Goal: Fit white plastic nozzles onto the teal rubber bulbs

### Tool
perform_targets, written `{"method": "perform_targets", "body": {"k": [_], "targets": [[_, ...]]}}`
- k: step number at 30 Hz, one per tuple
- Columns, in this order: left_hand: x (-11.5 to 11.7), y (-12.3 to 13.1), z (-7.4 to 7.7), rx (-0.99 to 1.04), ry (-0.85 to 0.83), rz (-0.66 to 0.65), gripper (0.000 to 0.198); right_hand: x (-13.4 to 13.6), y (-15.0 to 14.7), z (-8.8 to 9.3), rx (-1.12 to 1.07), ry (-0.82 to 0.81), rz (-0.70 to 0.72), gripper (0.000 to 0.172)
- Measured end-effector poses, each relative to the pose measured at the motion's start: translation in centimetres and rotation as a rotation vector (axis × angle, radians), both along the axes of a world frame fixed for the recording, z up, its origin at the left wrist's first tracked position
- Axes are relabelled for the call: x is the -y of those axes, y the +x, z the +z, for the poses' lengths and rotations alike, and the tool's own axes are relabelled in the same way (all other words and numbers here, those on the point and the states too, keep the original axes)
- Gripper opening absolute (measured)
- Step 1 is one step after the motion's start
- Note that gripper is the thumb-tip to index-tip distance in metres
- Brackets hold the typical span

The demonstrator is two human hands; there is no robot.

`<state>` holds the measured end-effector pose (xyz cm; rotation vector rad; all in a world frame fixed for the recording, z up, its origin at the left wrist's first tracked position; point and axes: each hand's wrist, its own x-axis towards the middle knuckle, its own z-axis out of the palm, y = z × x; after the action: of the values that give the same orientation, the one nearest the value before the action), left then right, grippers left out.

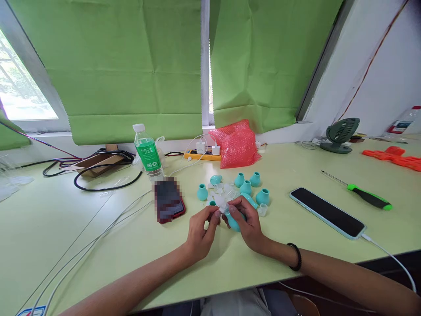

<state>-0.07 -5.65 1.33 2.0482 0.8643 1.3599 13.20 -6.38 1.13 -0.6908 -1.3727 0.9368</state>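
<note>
Where the two hands are meeting: a turquoise bulb (234,224) is being held at the near side of the cluster, low over the surface (131,239); whether it is touching down, I cannot tell.
Right hand (248,221): it is gripping the turquoise bulb from the right, its fingers partly hiding the mouth.
Left hand (202,230): thumb and fingertip are pinching a small whitish piece (222,207) beside that mouth; whether it is entering or only touching the rim is not showing.
Progress: this bulb is looking partway through, as both hands are busy with it. Judging by their open mouths, the other upright bulbs are probably waiting, though none can be confirmed as done or undone.
Other bulbs: one (202,192) is standing to the far left of the hands; more (262,197) are grouping to the far right.
Loose translucent pieces (226,192): they are lying piled between the bulbs, with a clear cup (262,210) standing right.
Outer ring: a red-edged phone (168,202) is lying left, a charging phone (329,213) and screwdriver (370,196) right; a bottle (148,154) and red bubble-wrap bag (239,147) are resting farther back.
</note>
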Motion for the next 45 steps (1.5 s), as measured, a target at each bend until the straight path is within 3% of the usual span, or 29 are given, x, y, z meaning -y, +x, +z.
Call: {"method": "perform_targets", "body": {"k": [3, 9, 18, 24, 29, 35, 40, 45], "targets": [[-0.16, -0.06, 0.03, 0.028, -0.003, -0.013, 0.013, -0.04, -0.02, -0.11, 0.012, -0.006, -0.039, 0.013], [-0.36, -0.2, 0.31, 0.073, -0.037, -0.07, 0.02, 0.02, -0.01, 0.03, 0.006, -0.039, 0.103, 0.018], [-0.08, -0.14, -0.19, 0.075, -0.005, -0.145, 0.012, 0.24, -0.16, 0.27, -0.057, -0.083, 0.158, 0.021], [0.24, -0.01, -0.05, 0.07, -0.026, -0.148, 0.011, 0.27, 0.1, 0.04, 0.047, 0.032, 0.045, 0.016], [0.26, 0.27, -0.1, 0.126, -0.152, -0.126, 0.014, -0.07, 0.38, -0.55, 0.153, 0.119, -0.116, 0.011], [0.4, 0.63, 0.45, 0.197, -0.163, -0.021, 0.012, -0.26, 0.34, -0.42, 0.184, 0.181, -0.248, 0.006], [0.3, 0.57, 0.66, 0.247, -0.158, 0.039, 0.014, -0.35, 0.35, -0.34, 0.21, 0.216, -0.284, 0.006], [-0.14, 0.36, 0.67, 0.252, -0.121, -0.022, 0.012, -0.47, 0.36, -0.4, 0.198, 0.147, -0.263, 0.008]]}}
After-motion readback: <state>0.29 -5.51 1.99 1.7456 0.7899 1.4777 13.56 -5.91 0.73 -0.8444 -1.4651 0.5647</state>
